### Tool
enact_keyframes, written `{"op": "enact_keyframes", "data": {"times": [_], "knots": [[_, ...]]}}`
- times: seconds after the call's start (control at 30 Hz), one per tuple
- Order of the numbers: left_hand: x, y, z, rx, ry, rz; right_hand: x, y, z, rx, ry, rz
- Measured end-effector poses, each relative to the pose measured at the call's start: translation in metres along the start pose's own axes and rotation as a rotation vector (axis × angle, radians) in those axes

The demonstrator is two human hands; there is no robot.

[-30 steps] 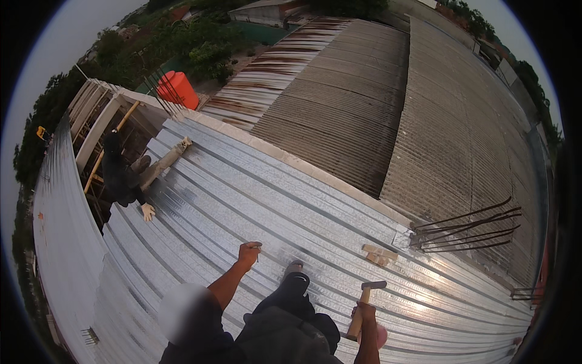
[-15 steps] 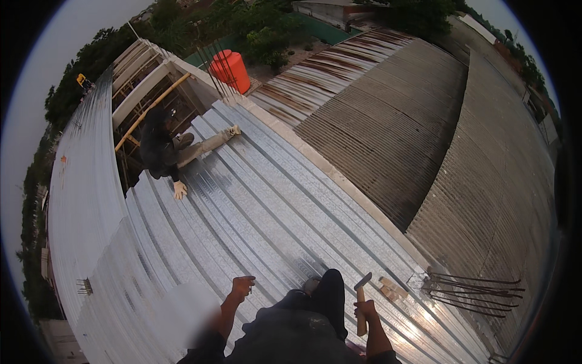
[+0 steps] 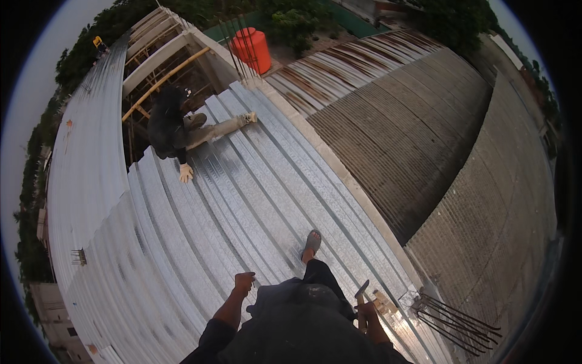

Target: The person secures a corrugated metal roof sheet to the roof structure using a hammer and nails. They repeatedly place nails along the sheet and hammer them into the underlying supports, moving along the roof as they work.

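Note:
In my right hand (image 3: pixel 367 313) is a hammer (image 3: pixel 360 296), its wooden handle gripped and its metal head pointing up and away from me. My left hand (image 3: pixel 244 283) is closed in front of me, over the metal roofing sheets (image 3: pixel 267 200). A small dark bit shows at its fingers, too small to name. One of my feet, in a dark sandal (image 3: pixel 311 244), stands on the ribbed sheets ahead. Beside the hammer, small wooden pieces (image 3: pixel 382 302) lie on the metal.
A co-worker in dark clothes (image 3: pixel 167 130) sits at the sheets' far edge, by an open frame with a bamboo pole (image 3: pixel 167 79). Rebar rods (image 3: pixel 458 321) stick out at the right. A concrete ledge (image 3: pixel 345 167) borders lower old roofs (image 3: pixel 400 127). An orange tank (image 3: pixel 250 51) stands beyond.
My foot has come forward onto the sheets, and the view has shifted with me. The hammer stays in my right hand. The co-worker keeps the same pose.

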State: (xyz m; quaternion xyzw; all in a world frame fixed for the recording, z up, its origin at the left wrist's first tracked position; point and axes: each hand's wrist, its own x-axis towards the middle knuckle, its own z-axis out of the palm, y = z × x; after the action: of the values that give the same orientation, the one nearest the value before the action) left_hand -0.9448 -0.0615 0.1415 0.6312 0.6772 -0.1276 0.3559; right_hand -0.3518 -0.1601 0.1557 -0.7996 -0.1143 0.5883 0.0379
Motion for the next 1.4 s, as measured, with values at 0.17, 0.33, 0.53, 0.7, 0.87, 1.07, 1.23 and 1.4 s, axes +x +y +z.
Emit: {"op": "enact_keyframes", "data": {"times": [0.17,0.33,0.53,0.7,0.87,1.07,1.23,1.4], "knots": [[0.073,0.102,-0.153,-1.474,-0.025,-0.381,0.037,-0.080,-0.018,-0.103,0.060,0.010],[0.086,0.137,-0.288,-1.549,0.320,-0.229,0.018,-0.256,-0.008,-0.257,0.093,-0.082],[0.141,0.097,-0.319,-1.621,0.386,-0.247,0.031,-0.463,0.019,-0.612,0.210,-0.249],[0.226,0.025,-0.319,-0.724,0.437,0.093,-0.014,-0.582,0.106,-0.457,0.197,-0.312],[0.273,-0.004,-0.406,-0.330,0.220,0.471,-0.069,-0.611,0.216,-0.254,0.132,-0.311],[0.312,-0.014,-0.515,-0.129,0.091,0.900,-0.125,-0.688,0.328,-0.092,-0.168,-0.445],[0.348,0.010,-0.567,-0.191,0.035,1.023,-0.128,-0.775,0.368,0.053,-0.327,-0.638],[0.402,0.052,-0.588,-0.267,0.078,0.944,-0.071,-0.823,0.380,-0.111,-0.404,-0.764]]}}
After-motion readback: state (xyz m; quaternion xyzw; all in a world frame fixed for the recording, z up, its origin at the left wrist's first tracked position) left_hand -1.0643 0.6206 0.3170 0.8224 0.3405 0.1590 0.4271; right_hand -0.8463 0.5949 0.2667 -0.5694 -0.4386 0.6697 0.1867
